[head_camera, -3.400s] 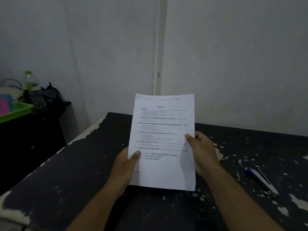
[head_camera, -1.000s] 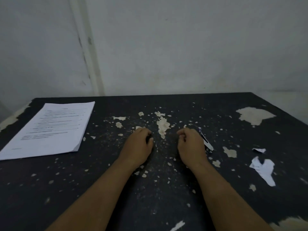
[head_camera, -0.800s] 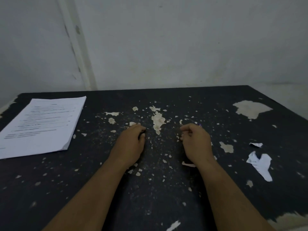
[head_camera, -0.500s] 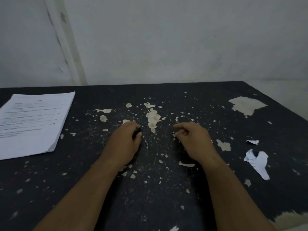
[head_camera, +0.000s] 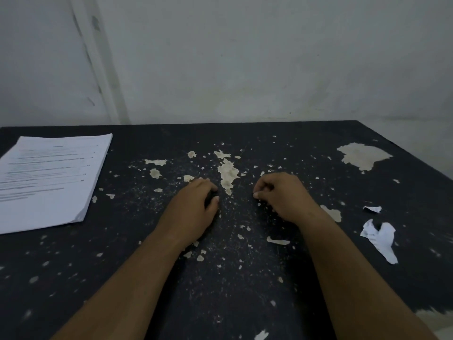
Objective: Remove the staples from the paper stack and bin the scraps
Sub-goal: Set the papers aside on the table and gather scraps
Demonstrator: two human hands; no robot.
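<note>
Chipped black table (head_camera: 245, 303), paper stack (head_camera: 49, 182), print too blurred to read

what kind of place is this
Likely a bare home or office work corner: a worn black table with flaking paint, a printed paper stack on it, and a plain white wall behind.

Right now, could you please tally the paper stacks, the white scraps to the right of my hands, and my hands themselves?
Paper stack: 1
White scraps: 2
Hands: 2, left hand and right hand
Total: 5
</note>
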